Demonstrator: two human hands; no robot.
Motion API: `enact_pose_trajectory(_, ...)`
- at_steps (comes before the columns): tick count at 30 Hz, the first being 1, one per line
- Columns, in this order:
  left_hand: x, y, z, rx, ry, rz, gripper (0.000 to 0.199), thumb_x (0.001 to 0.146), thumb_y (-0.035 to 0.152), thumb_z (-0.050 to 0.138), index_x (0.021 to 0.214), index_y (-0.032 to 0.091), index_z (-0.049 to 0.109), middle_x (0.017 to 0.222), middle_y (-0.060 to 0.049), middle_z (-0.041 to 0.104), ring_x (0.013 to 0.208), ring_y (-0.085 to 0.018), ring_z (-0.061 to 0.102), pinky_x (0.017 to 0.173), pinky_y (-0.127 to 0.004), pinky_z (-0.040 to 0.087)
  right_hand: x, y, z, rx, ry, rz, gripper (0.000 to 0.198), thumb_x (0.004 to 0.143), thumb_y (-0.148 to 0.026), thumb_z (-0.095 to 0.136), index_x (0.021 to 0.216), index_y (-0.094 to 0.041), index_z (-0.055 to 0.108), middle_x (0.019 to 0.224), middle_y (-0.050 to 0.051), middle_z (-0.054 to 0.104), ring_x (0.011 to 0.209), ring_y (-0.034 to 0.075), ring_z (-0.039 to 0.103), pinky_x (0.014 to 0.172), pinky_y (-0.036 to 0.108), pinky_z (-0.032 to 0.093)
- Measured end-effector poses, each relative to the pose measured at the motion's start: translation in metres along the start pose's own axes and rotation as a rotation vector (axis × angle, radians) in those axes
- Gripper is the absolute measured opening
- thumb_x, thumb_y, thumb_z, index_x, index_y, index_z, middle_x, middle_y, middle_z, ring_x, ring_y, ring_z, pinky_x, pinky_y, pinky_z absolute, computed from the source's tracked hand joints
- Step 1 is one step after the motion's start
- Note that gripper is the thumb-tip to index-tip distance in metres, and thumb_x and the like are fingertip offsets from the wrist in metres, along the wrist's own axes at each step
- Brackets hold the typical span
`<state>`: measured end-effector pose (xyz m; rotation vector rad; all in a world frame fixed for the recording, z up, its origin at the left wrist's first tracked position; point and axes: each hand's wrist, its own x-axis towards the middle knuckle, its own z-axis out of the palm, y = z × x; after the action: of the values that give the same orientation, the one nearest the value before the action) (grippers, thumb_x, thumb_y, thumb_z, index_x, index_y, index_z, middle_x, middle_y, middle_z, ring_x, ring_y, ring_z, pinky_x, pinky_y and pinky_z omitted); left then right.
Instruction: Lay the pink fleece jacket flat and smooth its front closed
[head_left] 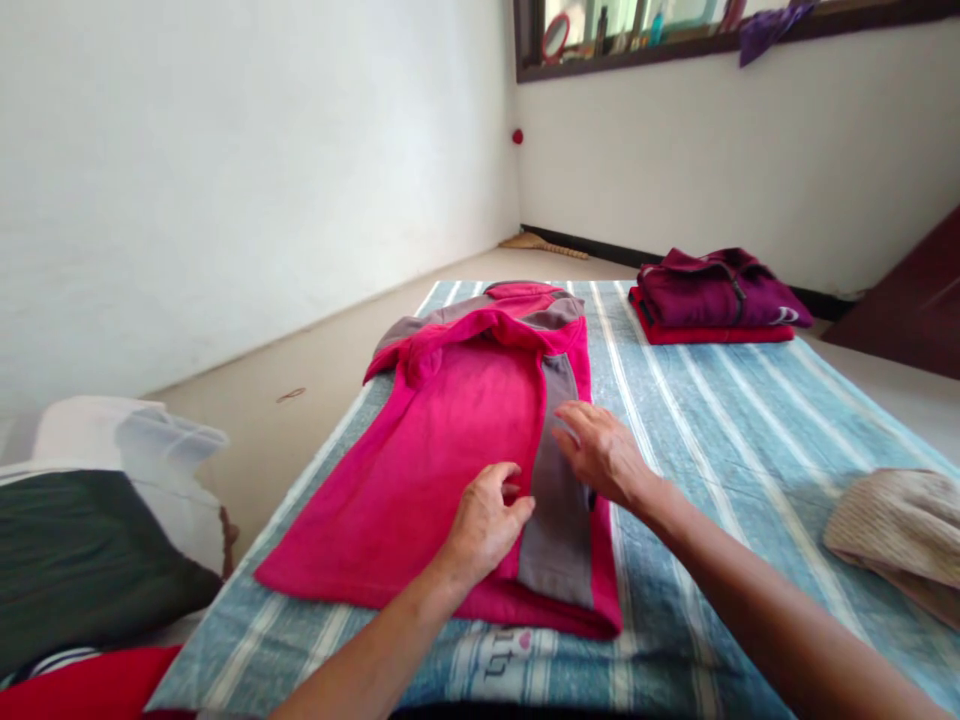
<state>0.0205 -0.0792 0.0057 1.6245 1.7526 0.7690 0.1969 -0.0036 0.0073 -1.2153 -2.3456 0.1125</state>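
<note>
A bright pink jacket with grey panels (457,440) lies on the blue striped sheet, its collar end away from me. Its right side is folded inward, so a grey strip runs along that edge. Over the lower middle of the jacket is my left hand (487,520), fingers curved and apart, with nothing visibly held. My right hand (600,450) is above the grey strip at the right edge, fingers loosely bent and apart. Whether either hand touches the fabric is hard to tell.
On the sheet (720,420), folded purple (697,290) and red clothes (667,333) are stacked at the far right. A beige knitted item (900,530) lies near right. Dark green (97,560) and red clothing (97,685) sit at the left. Walls stand behind.
</note>
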Motion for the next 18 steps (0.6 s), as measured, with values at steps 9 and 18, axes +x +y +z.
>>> enact_pose_trajectory(9,-0.016,-0.013,-0.004,-0.095,-0.094,-0.112,0.041,0.07,0.022,0.06,0.11,0.012,0.057,0.066,0.003,0.058,0.059,-0.014,0.057,0.058,-0.024,0.044,-0.1,-0.078,-0.014,0.133,-0.099,-0.271,0.018,0.087,-0.021,0.052,0.104,-0.015,0.054,0.11,0.014,0.06,0.108,0.028,0.054,0.091,0.046,0.046)
enact_pose_trajectory(18,-0.026,-0.008,-0.007,-0.317,-0.228,-0.192,0.055,0.071,0.027,0.055,0.122,0.008,0.045,0.057,0.01,0.042,0.047,-0.009,0.038,0.046,-0.022,0.027,-0.109,-0.069,0.003,0.058,0.013,-0.36,0.029,0.089,-0.009,0.034,0.107,-0.011,0.056,0.109,0.016,0.063,0.107,0.028,0.056,0.094,0.046,0.045)
